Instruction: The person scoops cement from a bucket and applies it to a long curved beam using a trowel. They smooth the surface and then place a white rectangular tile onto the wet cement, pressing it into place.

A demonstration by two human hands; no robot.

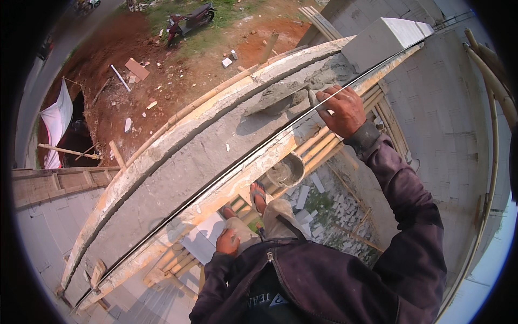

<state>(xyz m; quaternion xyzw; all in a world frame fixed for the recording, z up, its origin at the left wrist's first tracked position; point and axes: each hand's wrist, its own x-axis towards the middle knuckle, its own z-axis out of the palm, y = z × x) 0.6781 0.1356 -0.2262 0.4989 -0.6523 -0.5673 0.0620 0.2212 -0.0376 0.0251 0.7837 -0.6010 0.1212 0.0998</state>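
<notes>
My right hand point(342, 110) is closed round the handle of a trowel. Its mortar-caked blade point(276, 97) sits over the top of the concrete beam point(189, 162), casting a shadow on it. Just beyond the hand, wet grey mortar point(332, 73) is heaped against a pale grey block point(375, 46) at the beam's far right end. A taut string line point(237, 166) runs along the beam and passes at my right fingers. Down by my knee, my left hand point(227, 242) rests with its fingers curled, and nothing shows in it.
A bucket with mortar point(286, 170) stands below the beam on bamboo poles point(318, 147). My sandalled feet point(258, 195) are on the scaffold, with pale blocks point(204, 237) beside them. Rubble point(345, 213) lies far below. Beyond the beam, a motorcycle point(189, 22) is parked on the ground.
</notes>
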